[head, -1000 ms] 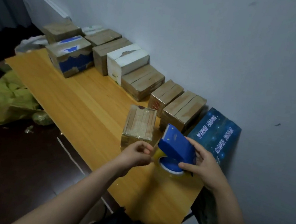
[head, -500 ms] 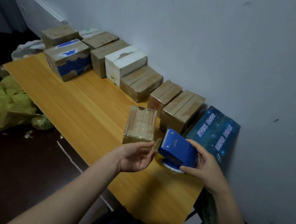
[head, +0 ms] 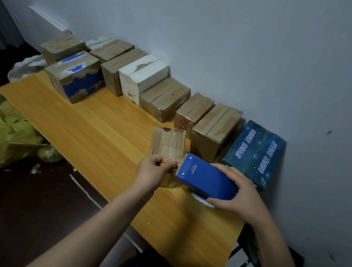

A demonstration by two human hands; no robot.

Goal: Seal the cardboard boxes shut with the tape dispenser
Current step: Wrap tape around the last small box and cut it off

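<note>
Head view down onto yellow wooden table [head: 77,125]. Along the wall, row of taped cardboard boxes [head: 166,100], with dark blue carton [head: 255,152] at near end. Just in front of row, small tape-wrapped box [head: 168,142]. Beside it, blue tape dispenser [head: 205,178], gripped by right hand [head: 238,197]. Left hand [head: 152,171], fingers curled, pinching clear tape end [head: 172,166] at toothed blade.

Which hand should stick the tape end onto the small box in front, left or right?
Left. The left hand pinches the tape end right next to the small box; the right hand is occupied gripping the blue tape dispenser.
</note>
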